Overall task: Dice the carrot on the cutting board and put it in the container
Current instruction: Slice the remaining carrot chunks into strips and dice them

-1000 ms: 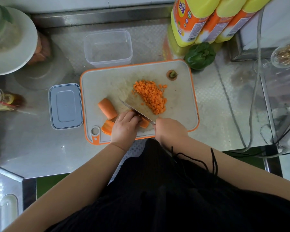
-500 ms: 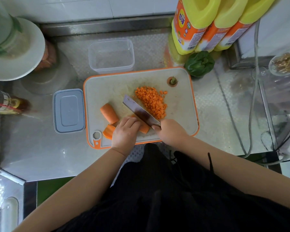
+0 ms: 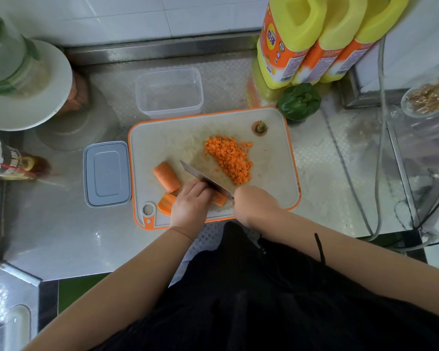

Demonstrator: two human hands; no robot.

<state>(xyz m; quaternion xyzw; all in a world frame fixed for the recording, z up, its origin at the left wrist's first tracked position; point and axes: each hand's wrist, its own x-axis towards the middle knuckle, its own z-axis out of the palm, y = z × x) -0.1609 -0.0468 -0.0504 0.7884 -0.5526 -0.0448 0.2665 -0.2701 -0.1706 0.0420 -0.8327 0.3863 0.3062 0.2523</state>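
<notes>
A white cutting board (image 3: 178, 138) with an orange rim lies on the steel counter. A heap of diced carrot (image 3: 228, 158) sits at its middle right, and the cut-off carrot top (image 3: 259, 127) lies near the far right corner. A thick carrot chunk (image 3: 167, 176) lies left of the knife. My left hand (image 3: 190, 206) presses curled fingers on flat carrot pieces (image 3: 165, 203) at the board's near edge. My right hand (image 3: 255, 202) grips the handle of a knife (image 3: 205, 179), whose blade rests edge-down against my left fingers. The clear, empty container (image 3: 169, 91) stands behind the board.
A grey container lid (image 3: 107, 173) lies left of the board. A green pepper (image 3: 299, 101) and three yellow-orange bottles (image 3: 312, 39) stand at the back right. A white plate (image 3: 38, 89) and a sauce bottle (image 3: 15, 163) are at the left. Cables (image 3: 380, 153) run on the right.
The knife blade, tilted flat half a second ago, now stands edge-down again beside my left fingers on the carrot pieces. My left hand keeps its place on the carrot.
</notes>
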